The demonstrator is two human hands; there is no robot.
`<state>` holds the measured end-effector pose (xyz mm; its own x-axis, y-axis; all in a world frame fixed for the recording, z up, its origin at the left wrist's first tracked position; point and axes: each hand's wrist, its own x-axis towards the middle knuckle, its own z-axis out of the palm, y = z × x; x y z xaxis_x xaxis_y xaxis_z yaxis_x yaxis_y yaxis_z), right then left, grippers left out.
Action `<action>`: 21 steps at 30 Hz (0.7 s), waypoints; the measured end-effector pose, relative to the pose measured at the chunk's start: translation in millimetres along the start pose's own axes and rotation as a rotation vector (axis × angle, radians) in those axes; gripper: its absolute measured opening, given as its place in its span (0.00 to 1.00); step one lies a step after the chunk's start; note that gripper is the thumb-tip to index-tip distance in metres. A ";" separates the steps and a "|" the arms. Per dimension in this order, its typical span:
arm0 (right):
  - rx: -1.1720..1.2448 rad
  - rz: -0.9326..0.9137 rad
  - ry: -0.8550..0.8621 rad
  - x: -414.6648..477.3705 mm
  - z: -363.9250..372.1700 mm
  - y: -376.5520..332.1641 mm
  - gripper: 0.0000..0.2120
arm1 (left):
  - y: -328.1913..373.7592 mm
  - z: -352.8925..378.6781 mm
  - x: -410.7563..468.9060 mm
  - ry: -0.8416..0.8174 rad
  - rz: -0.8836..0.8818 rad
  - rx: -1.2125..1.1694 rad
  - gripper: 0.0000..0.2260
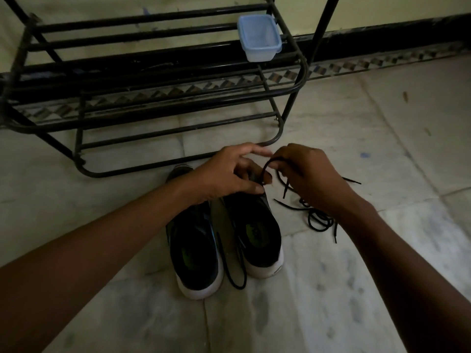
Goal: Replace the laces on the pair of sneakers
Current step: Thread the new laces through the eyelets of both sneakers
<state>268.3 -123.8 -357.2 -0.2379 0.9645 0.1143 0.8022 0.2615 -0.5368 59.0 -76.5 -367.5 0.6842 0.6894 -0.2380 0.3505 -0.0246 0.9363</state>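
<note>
Two dark sneakers with white soles stand side by side on the floor, heels toward me: the left sneaker (195,253) and the right sneaker (254,234). My left hand (229,171) grips the front of the right sneaker. Just to its right, my right hand (305,174) pinches a black lace (267,166) that arcs from the shoe up to my fingers. Another black lace (235,276) trails in a loop between the two shoes. A loose black lace (318,220) lies coiled on the floor under my right wrist. The shoe's eyelets are hidden by my hands.
A black metal shoe rack (163,98) stands right behind the sneakers against the wall. A pale blue plastic box (258,38) sits on its upper shelf at the right. Pale stone floor (382,123) spreads to the right and toward me.
</note>
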 end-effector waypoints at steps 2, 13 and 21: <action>0.032 0.029 0.018 -3.1 -6.2 -0.5 0.07 | -0.9 1.5 0.9 0.068 0.010 -0.014 0.18; 0.219 0.161 -0.078 -17.4 5.1 19.9 0.06 | -16.4 -16.5 11.6 0.640 0.161 0.218 0.03; 0.182 0.211 0.020 -14.5 31.6 22.5 0.05 | -6.8 -15.5 6.3 0.590 0.061 0.134 0.25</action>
<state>272.4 -133.0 -397.4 -0.0640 0.9980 -0.0005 0.7211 0.0459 -0.6913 51.0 -60.8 -371.4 0.2488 0.9679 0.0349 0.4255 -0.1416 0.8938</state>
